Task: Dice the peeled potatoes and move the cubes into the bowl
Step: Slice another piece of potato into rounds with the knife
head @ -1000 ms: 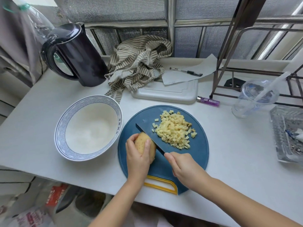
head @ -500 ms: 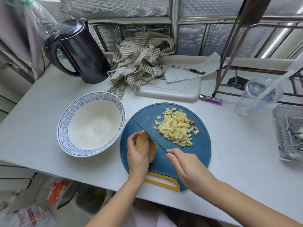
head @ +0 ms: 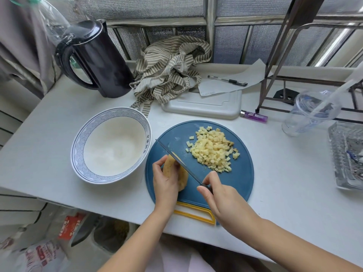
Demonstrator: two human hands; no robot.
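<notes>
On the round blue cutting board (head: pixel 235 181) my left hand (head: pixel 166 183) holds a peeled potato (head: pixel 181 176) steady at the board's left side. My right hand (head: pixel 220 195) grips the handle of a dark knife (head: pixel 176 157), whose blade lies across the top of the potato and points up-left. A heap of small potato cubes (head: pixel 213 149) sits on the far right part of the board. The white bowl (head: pixel 78 146) with a blue patterned rim stands just left of the board, with nothing in it.
A black kettle (head: pixel 98 59) stands at the back left, with a striped cloth (head: pixel 170 69) and a white tray (head: pixel 202 107) behind the board. A purple lighter (head: pixel 254 115), plastic cup (head: pixel 310 114) and glass dish (head: pixel 347 154) lie to the right.
The knife blade has come to rest across the middle of the potato, and my left hand has shifted its grip to the potato's left side. The view has tilted slightly.
</notes>
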